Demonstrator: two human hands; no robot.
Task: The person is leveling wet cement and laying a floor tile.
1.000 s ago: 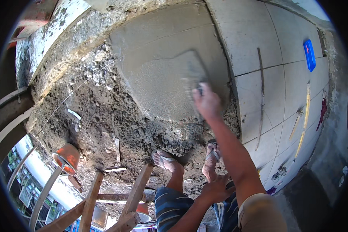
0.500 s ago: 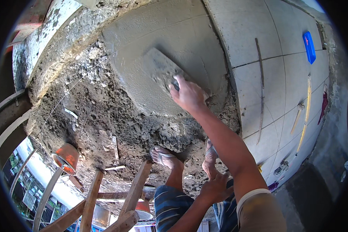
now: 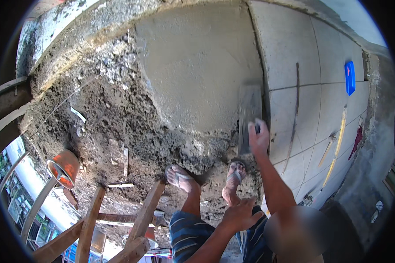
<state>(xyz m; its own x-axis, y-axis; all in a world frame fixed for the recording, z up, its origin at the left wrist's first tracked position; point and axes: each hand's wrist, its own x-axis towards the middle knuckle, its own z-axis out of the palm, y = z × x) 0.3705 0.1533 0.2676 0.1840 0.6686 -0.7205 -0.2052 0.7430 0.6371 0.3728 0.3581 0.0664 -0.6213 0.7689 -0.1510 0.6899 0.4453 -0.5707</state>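
Note:
My right hand [image 3: 260, 139] is closed around the handle of a long flat hand float [image 3: 250, 103]. The float lies along the right edge of a wet grey mortar patch [image 3: 197, 70], beside the pale tiles [image 3: 285, 57], its length pointing away from me. Its near end reaches the rough ground close to my right foot. My left hand [image 3: 240, 215] lies on my right knee, fingers stretched out, holding nothing.
Rough rubbly soil [image 3: 114, 114] borders the mortar. At the left stand an orange bucket [image 3: 65, 166] and wooden posts [image 3: 92, 219]. On the tiles lie a thin rod [image 3: 296, 105], a yellow stick [image 3: 336, 144] and a blue plastic container [image 3: 350, 78].
My right hand has moved right and nearer to me with the float, which has turned from slanting to lying along the tile edge. My left hand stays at the knee.

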